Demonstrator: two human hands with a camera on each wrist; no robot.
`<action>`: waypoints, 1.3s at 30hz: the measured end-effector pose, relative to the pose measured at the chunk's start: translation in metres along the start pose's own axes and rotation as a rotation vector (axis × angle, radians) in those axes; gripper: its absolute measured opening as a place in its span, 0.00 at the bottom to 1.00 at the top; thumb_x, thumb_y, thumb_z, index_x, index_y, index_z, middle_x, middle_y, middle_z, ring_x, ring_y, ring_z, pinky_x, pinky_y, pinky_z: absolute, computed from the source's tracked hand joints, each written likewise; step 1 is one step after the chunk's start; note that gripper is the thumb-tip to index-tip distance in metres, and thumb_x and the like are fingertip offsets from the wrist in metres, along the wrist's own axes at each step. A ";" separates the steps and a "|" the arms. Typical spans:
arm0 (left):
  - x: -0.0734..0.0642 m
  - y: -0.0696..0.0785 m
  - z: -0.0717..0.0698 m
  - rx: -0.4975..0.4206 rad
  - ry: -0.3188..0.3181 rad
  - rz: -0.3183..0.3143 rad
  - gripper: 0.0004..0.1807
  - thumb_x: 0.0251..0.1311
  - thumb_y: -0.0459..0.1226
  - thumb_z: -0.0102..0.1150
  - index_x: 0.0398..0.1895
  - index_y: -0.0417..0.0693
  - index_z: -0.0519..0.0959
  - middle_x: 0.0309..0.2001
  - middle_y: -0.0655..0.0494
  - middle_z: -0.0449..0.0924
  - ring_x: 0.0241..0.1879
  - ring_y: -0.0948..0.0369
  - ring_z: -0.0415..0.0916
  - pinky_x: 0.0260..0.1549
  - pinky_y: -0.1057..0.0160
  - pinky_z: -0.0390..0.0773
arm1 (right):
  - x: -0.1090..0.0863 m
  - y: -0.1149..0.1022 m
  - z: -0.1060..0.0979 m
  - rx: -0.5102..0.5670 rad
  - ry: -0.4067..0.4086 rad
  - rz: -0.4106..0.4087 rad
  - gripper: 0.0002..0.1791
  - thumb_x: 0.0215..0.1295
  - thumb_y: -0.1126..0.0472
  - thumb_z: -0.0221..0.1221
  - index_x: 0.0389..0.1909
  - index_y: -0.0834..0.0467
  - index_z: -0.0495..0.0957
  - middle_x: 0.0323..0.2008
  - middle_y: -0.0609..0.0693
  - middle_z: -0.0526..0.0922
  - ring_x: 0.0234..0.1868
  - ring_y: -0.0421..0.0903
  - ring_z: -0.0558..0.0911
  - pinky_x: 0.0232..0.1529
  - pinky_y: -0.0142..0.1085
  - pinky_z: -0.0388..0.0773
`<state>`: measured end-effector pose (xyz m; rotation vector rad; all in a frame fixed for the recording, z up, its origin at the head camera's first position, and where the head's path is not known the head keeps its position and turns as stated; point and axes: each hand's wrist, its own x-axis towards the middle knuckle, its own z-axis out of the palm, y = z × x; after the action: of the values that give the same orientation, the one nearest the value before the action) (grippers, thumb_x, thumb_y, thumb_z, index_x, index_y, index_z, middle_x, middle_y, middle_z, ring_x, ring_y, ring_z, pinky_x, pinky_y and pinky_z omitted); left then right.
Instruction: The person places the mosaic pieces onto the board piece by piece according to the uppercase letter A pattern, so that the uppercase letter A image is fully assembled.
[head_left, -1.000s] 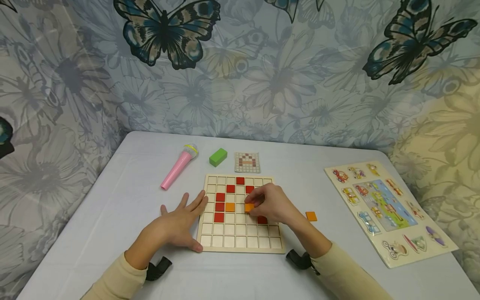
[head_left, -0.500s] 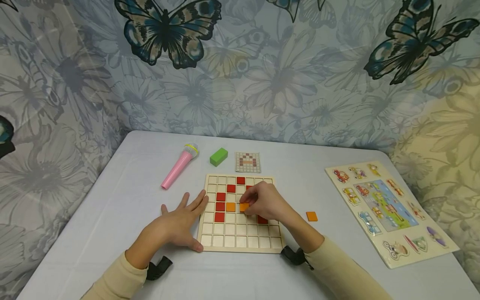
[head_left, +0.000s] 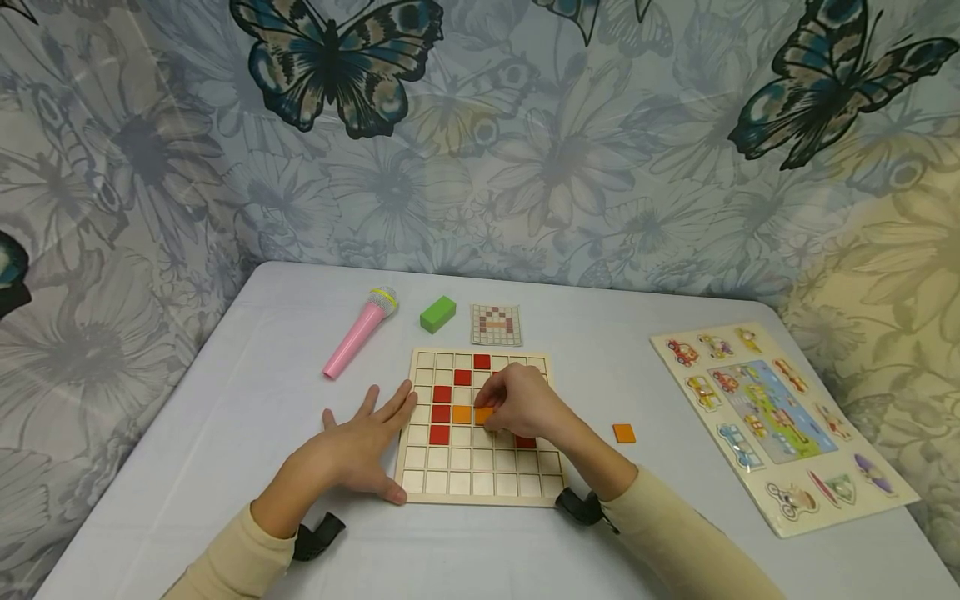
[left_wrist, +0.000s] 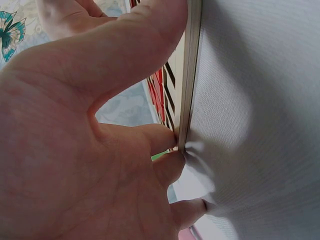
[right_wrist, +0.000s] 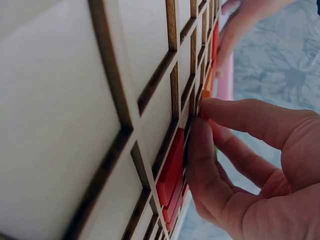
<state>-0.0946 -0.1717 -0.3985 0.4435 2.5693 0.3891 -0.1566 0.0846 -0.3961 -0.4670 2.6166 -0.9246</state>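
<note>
A wooden grid board [head_left: 480,483] lies on the white table, with several red square tiles [head_left: 441,414] and an orange tile [head_left: 461,414] set in its cells. My right hand [head_left: 525,404] pinches another orange tile [head_left: 483,414] between thumb and fingertips, at the cell just right of the placed orange one. In the right wrist view, the pinched tile [right_wrist: 206,94] is mostly covered by the fingers. My left hand [head_left: 348,450] has its fingers spread, and its thumb and fingertips touch the board's left edge. Part of the board's right side is hidden beneath the right hand.
Behind the board lie a small pattern card [head_left: 496,325], a green block [head_left: 437,314] and a pink toy microphone [head_left: 360,333]. A loose orange tile [head_left: 624,433] rests right of the board. Farther right is a picture puzzle board [head_left: 783,429].
My right hand has moved left across the board with the orange tile, bringing it beside the placed orange tile. The left hand has stayed in place.
</note>
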 end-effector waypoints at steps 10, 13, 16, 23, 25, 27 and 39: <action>-0.001 0.001 0.000 -0.002 0.011 0.017 0.72 0.40 0.56 0.84 0.86 0.50 0.48 0.87 0.56 0.34 0.83 0.36 0.36 0.54 0.08 0.46 | 0.001 -0.003 0.001 -0.019 0.011 0.002 0.11 0.47 0.72 0.77 0.30 0.57 0.89 0.29 0.47 0.86 0.31 0.41 0.79 0.36 0.33 0.79; -0.001 0.001 0.000 -0.002 0.010 0.017 0.72 0.40 0.57 0.84 0.86 0.50 0.48 0.87 0.56 0.35 0.83 0.36 0.36 0.54 0.08 0.45 | 0.002 -0.003 0.002 -0.022 0.009 0.001 0.11 0.47 0.73 0.76 0.30 0.56 0.89 0.28 0.47 0.86 0.31 0.41 0.79 0.35 0.32 0.78; -0.001 0.001 0.000 -0.002 0.008 0.015 0.72 0.40 0.57 0.84 0.86 0.50 0.48 0.87 0.56 0.34 0.83 0.36 0.36 0.55 0.08 0.45 | 0.002 -0.003 0.003 -0.022 0.007 0.001 0.11 0.47 0.74 0.76 0.30 0.57 0.88 0.28 0.47 0.85 0.31 0.41 0.78 0.35 0.32 0.78; 0.000 0.002 -0.001 0.000 0.001 0.002 0.73 0.40 0.57 0.85 0.86 0.50 0.48 0.87 0.56 0.34 0.83 0.36 0.36 0.55 0.09 0.45 | 0.002 -0.003 0.004 -0.032 0.001 -0.014 0.12 0.47 0.74 0.76 0.30 0.57 0.87 0.28 0.47 0.84 0.32 0.42 0.78 0.36 0.32 0.78; 0.000 0.001 -0.001 -0.001 -0.001 0.000 0.73 0.40 0.57 0.85 0.86 0.50 0.48 0.87 0.56 0.34 0.83 0.36 0.35 0.55 0.09 0.45 | 0.002 -0.004 0.003 -0.033 -0.002 -0.018 0.12 0.47 0.74 0.76 0.30 0.57 0.87 0.28 0.47 0.84 0.32 0.42 0.78 0.36 0.33 0.78; 0.000 0.001 -0.001 -0.005 -0.002 -0.002 0.73 0.40 0.57 0.85 0.86 0.51 0.48 0.87 0.56 0.34 0.83 0.36 0.35 0.56 0.09 0.44 | 0.002 -0.004 0.003 -0.034 -0.005 -0.021 0.12 0.47 0.74 0.76 0.30 0.57 0.87 0.29 0.47 0.84 0.32 0.42 0.78 0.36 0.33 0.78; 0.000 0.001 0.000 -0.006 -0.005 -0.006 0.73 0.40 0.57 0.84 0.86 0.51 0.48 0.87 0.56 0.34 0.83 0.36 0.35 0.55 0.09 0.44 | 0.000 -0.005 0.002 -0.058 -0.018 -0.036 0.11 0.48 0.71 0.76 0.32 0.57 0.87 0.29 0.49 0.83 0.33 0.43 0.77 0.36 0.34 0.77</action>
<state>-0.0948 -0.1704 -0.3979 0.4347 2.5630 0.3926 -0.1545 0.0801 -0.3949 -0.5369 2.6323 -0.8538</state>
